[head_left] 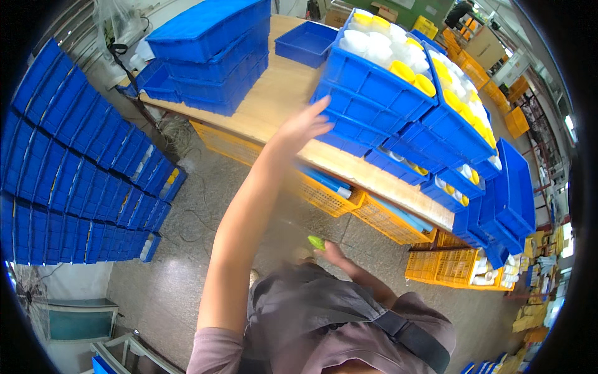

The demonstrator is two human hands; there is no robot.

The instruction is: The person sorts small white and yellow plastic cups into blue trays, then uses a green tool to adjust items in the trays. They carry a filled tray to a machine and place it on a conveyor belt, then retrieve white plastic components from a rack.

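Over at the counter's (246, 124) left end there's a stack of blue crates (218, 78), with a shallow blue tray (296, 53) toward the far edge. Tangled cables (180, 134) lie on the floor (162, 274) near the left corner, and left of them stands a tall bank of crates (68, 168), blue too. Yellow mesh crates (392, 223) sit under the near edge. Away past the far right corner I can see a person in dark clothes (459, 14) by some orange crates (476, 73).

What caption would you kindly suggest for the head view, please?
Left hand outstretched beside stacked blue crates on a table; right hand holding a green object.
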